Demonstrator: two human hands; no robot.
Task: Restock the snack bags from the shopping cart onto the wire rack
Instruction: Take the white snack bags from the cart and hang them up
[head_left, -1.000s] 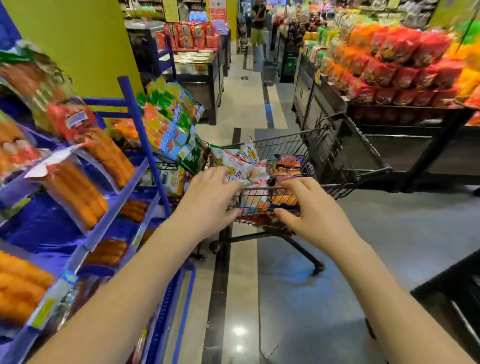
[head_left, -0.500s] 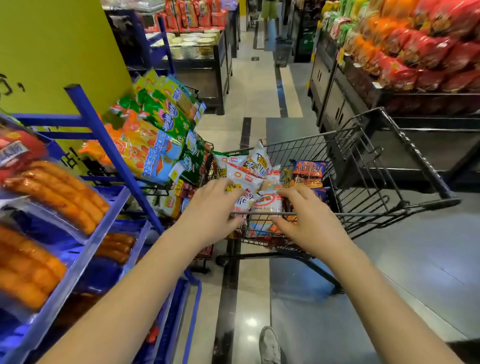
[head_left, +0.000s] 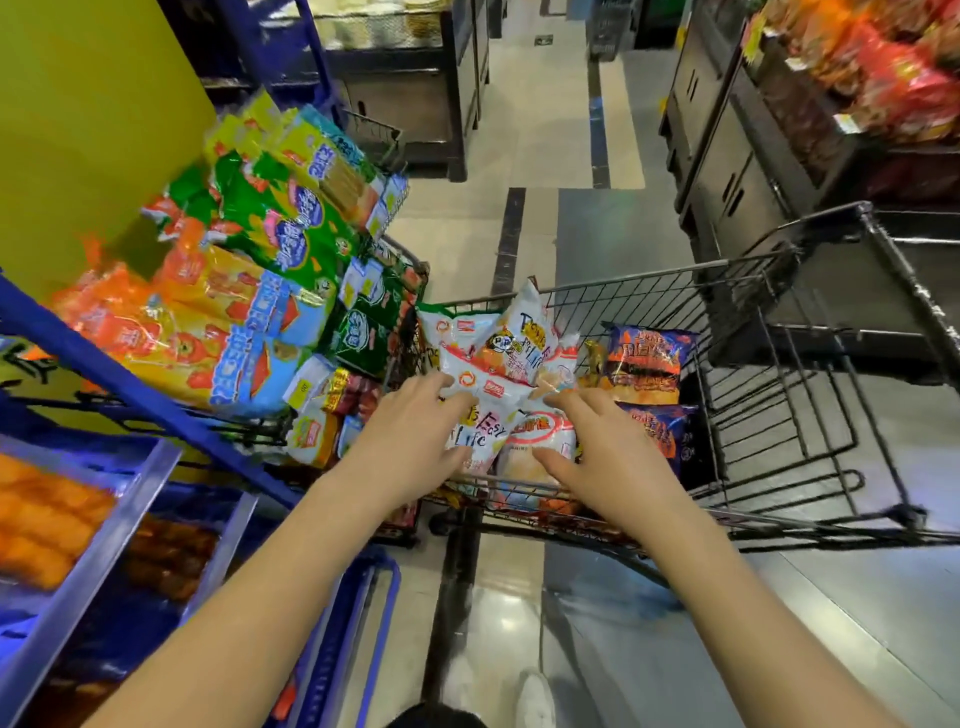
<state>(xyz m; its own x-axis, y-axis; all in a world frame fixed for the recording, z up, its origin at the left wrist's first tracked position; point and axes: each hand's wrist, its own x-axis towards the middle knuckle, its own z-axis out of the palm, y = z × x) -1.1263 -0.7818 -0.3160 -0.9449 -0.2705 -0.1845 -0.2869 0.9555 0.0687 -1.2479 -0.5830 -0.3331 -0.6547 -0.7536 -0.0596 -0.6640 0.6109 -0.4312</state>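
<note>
A black wire shopping cart (head_left: 779, 426) stands in the aisle ahead of me. Its near left part holds several white snack bags (head_left: 511, 338); blue and orange bags (head_left: 647, 364) lie to their right. My left hand (head_left: 410, 436) reaches over the cart's near rim, its fingertips touching a white bag with a red label (head_left: 493, 387). My right hand (head_left: 613, 457) lies beside it with fingers spread on the bags, thumb near a red-ringed bag (head_left: 540, 431). The dark wire rack (head_left: 410, 265), left of the cart, is piled with green, yellow and orange snack bags (head_left: 280, 244).
A blue shelf frame (head_left: 130, 384) with packed sausages (head_left: 41, 525) fills the lower left. A yellow wall (head_left: 78, 130) rises behind the rack. Dark display counters (head_left: 727, 171) with red snack bags line the right side. My shoe (head_left: 535, 701) shows on the tiled floor.
I have stepped closer and my view has tilted down. Both hands moved forward from the cart's near rim onto the white bags inside the basket.
</note>
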